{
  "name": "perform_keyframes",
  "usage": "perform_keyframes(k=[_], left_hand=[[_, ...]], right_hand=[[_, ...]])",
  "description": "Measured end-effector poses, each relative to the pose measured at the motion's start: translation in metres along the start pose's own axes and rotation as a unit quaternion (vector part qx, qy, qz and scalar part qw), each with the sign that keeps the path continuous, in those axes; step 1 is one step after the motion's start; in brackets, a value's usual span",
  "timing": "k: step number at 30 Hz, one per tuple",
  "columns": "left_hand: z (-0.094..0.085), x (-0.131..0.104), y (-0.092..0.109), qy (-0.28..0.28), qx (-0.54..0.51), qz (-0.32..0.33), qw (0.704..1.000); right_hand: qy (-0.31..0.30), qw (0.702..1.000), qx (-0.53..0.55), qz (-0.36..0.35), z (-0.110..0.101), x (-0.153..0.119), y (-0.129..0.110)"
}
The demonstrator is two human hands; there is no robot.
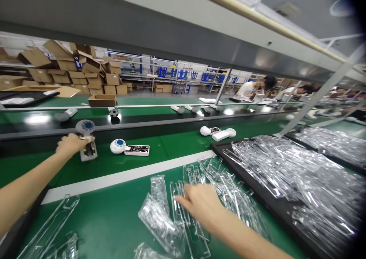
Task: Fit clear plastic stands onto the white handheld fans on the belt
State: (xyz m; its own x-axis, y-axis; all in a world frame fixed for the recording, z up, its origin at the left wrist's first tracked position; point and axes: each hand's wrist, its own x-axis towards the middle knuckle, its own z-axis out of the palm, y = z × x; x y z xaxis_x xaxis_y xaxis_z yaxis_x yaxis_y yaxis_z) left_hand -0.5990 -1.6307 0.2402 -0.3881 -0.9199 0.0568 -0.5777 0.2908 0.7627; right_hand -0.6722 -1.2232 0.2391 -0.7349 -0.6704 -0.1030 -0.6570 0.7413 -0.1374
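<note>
My left hand [70, 144] is closed on a white handheld device [89, 152], gripping it near the neck. This device has a round head with a blue centre and an uncovered body showing a circuit board. To its right a similar white device [136, 150] lies on the green belt, board facing up. Over a heap of clear plastic frames [228, 190] my right hand [201, 200] reaches down, thumb apart from the bent fingers. Its fingertips are partly hidden, and I see nothing held in it. Beside it lies crumpled clear plastic packaging [160, 217].
A black tray [257, 194] piled with clear plastic pieces stands at right. More white devices [224, 134] lie farther along the belt. A clear frame [53, 224] lies front left. Overhead runs a grey shelf [143, 34]; a slanted post [311, 95] rises at right. People work beyond.
</note>
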Motion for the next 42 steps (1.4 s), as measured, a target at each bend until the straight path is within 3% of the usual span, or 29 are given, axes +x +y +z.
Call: perform_keyframes(k=[2,3,5,8,11,14,17,19,23,29,34,37,40,42], left_hand=[[0.004,-0.002,-0.008,0.081,0.066,0.046,0.994],[0.010,-0.005,-0.009,0.076,0.085,0.057,0.992],[0.027,-0.012,-0.004,-0.015,0.095,0.040,0.995],[0.055,-0.020,0.004,-0.167,-0.007,-0.091,0.982],[0.071,-0.024,0.005,-0.203,-0.134,-0.137,0.960],[0.067,-0.029,0.010,-0.205,-0.210,-0.095,0.951],[0.056,-0.042,0.028,-0.176,-0.250,-0.010,0.952],[0.051,-0.057,0.047,-0.133,-0.266,0.058,0.953],[0.050,-0.094,0.083,-0.124,-0.306,0.113,0.937],[0.046,-0.135,0.107,-0.189,-0.379,0.061,0.904],[0.046,-0.142,0.110,-0.190,-0.406,0.072,0.891],[0.043,-0.141,0.111,-0.175,-0.428,0.038,0.886],[0.040,-0.141,0.111,-0.149,-0.447,0.012,0.882],[0.042,-0.141,0.107,-0.160,-0.483,0.031,0.860]], right_hand=[[-0.035,0.995,-0.093,0.009,0.021,-0.015,0.000],[-0.029,0.993,-0.110,0.007,0.032,-0.019,0.000],[0.018,0.994,-0.112,-0.006,0.051,-0.023,0.000],[0.058,0.996,-0.070,-0.020,0.064,-0.024,0.007],[0.046,0.999,-0.002,-0.009,0.055,-0.026,0.020],[0.044,0.990,0.135,0.007,0.029,-0.028,0.031],[0.042,0.943,0.331,-0.014,0.001,-0.016,0.027],[0.069,0.915,0.396,-0.027,-0.012,0.002,0.011],[0.110,0.930,0.348,-0.031,-0.023,0.044,-0.036],[0.203,0.947,0.245,-0.054,-0.019,0.075,-0.083],[0.258,0.948,0.185,-0.028,-0.009,0.079,-0.098],[0.264,0.949,0.170,-0.010,0.001,0.081,-0.099],[0.228,0.949,0.216,-0.028,0.010,0.084,-0.093],[0.197,0.941,0.267,-0.064,0.010,0.085,-0.086]])
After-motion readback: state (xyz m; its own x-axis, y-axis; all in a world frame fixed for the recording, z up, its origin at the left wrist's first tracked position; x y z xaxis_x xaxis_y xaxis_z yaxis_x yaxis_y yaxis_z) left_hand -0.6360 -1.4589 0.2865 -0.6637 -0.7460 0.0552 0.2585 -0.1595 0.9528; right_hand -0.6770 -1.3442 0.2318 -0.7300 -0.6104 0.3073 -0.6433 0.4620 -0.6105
